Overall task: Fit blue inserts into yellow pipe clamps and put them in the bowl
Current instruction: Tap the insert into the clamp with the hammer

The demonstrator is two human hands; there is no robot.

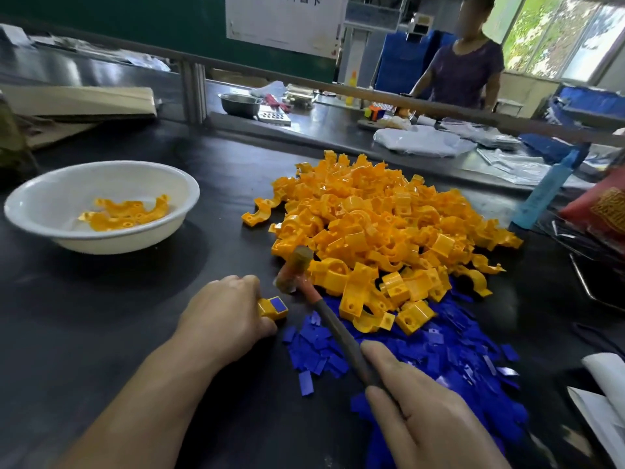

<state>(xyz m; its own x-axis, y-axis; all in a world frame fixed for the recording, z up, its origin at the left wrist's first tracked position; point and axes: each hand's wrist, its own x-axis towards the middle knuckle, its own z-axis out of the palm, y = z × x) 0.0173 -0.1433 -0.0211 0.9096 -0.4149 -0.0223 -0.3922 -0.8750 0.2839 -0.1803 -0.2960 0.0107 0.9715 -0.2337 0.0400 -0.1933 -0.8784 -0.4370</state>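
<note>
Closest to me, my right hand (pixel 436 411) is curled around the dark lower end of a hammer (pixel 324 309), thumb lying along the handle. Its long axis slants from that grip up and to the left, and the blurred head ends just right of my left hand (pixel 223 316), a little above the clamp and apart from it. My left hand lies knuckles-up on the black table (pixel 101 316), fingers bent round one yellow clamp (pixel 270 309) and pinning it to the surface. The clamp sticks out of my fingers towards the right, its flat face turned upward with a blue insert (pixel 279 303) sitting in it. Most of its body is hidden under my hand, so I cannot tell which way its length runs. Under and beside the hammer handle, loose blue inserts (pixel 439 350) lie scattered flat, spreading to the right. Beyond them, touching their far edge, rises a heap of yellow clamps (pixel 382 225) pointing every way. Well off to the left stands a white bowl (pixel 67 191), upright, with a few yellow clamps in the bowl (pixel 125 213) lying on its bottom. Past a rail, another person (pixel 463 76) stands at a second bench.
</note>
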